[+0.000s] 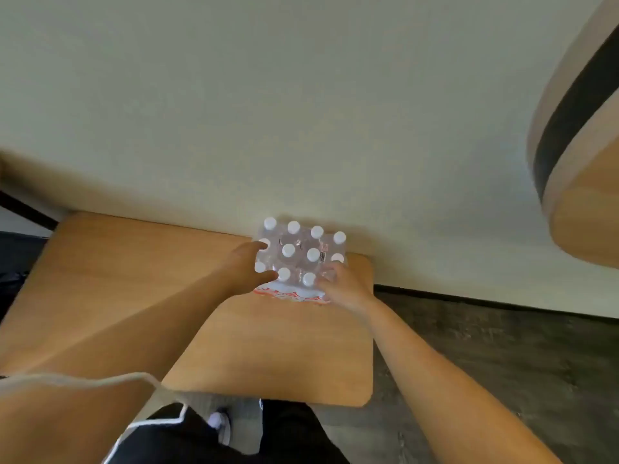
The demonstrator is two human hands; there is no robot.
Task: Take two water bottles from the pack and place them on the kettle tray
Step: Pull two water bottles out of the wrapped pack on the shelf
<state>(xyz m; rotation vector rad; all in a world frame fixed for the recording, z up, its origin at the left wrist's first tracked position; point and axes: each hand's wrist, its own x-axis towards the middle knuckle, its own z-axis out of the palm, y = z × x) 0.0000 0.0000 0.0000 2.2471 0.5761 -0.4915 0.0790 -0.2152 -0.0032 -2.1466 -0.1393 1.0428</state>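
A shrink-wrapped pack of water bottles [301, 254] with white caps stands at the far right of a low wooden table [234, 329], against the wall. My left hand [246, 264] rests on the pack's left side, fingers spread over the caps and wrap. At the pack's front right corner my right hand [341, 286] has its fingers curled into the plastic wrap near a cap. Whether either hand grips a single bottle is unclear. The kettle tray is not in view.
A cream wall [301, 112] rises right behind the table. At the upper right a rounded wooden tabletop edge [582, 162] with a dark band juts in. Dark wood-look floor [485, 363] lies to the right. My legs and a shoe show below the table's near edge.
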